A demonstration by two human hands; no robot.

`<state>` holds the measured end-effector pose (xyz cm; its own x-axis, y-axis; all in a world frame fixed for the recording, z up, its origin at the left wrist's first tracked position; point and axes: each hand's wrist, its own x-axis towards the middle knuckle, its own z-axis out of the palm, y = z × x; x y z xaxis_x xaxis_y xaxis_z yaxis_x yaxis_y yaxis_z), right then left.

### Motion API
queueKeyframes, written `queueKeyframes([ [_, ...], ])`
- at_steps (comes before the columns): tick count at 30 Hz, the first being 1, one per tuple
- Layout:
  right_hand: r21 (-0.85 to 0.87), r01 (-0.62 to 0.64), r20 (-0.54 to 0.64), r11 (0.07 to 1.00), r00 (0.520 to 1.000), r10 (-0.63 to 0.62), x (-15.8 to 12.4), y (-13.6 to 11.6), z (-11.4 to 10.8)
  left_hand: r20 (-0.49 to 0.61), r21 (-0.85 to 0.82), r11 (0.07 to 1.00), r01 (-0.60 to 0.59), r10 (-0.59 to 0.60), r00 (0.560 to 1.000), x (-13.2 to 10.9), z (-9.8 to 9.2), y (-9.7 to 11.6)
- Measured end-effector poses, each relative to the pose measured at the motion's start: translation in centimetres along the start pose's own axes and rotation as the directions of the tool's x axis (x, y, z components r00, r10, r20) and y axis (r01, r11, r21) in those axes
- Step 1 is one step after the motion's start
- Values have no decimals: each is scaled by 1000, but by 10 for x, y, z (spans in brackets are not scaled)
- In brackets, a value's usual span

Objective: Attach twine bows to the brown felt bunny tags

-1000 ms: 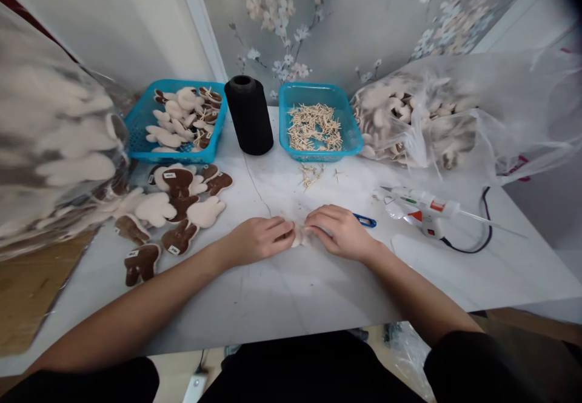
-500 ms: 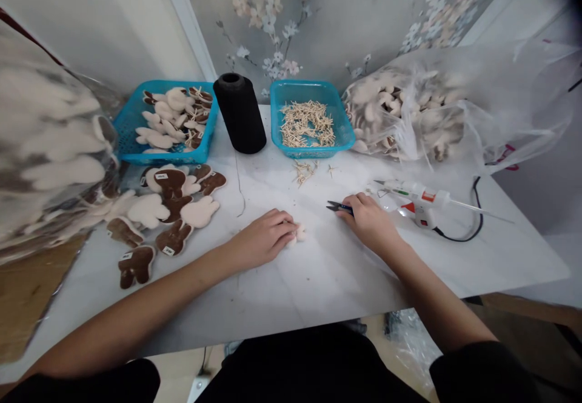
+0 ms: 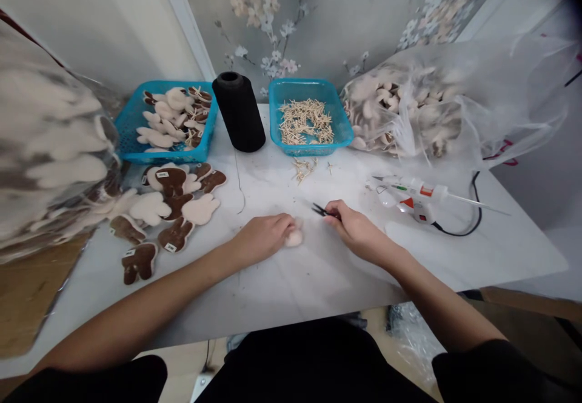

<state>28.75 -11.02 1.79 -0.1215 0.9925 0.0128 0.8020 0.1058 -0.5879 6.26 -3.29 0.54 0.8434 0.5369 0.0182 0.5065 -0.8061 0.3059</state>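
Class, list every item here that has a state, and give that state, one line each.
left hand: fingertips against plush piece
plush piece: lying on the table
right hand: holding thread snips
thread snips: gripped, tips pointing left
hot glue gun: lying on its side
black thread spool: standing upright
blue basket: holding wooden sticks

One head-worn camera looks forward and down at the counter (image 3: 282,297). The left hand (image 3: 261,239) and right hand (image 3: 357,230) lie mid-frame, with the wall (image 3: 345,21) at twelve o'clock.

No readable txt: white tags (image 3: 162,174) on felt shapes (image 3: 175,237) too small.
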Motion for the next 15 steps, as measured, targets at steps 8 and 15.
queueKeyframes([
  [8,-171,224,106,959,972,-208,-5,-14,8,103,-214,971,109,-88,991,4,-5,-2],
  [15,-252,293,75,922,956,-284,2,-11,16,108,-226,968,107,-84,991,4,-1,-6],
])
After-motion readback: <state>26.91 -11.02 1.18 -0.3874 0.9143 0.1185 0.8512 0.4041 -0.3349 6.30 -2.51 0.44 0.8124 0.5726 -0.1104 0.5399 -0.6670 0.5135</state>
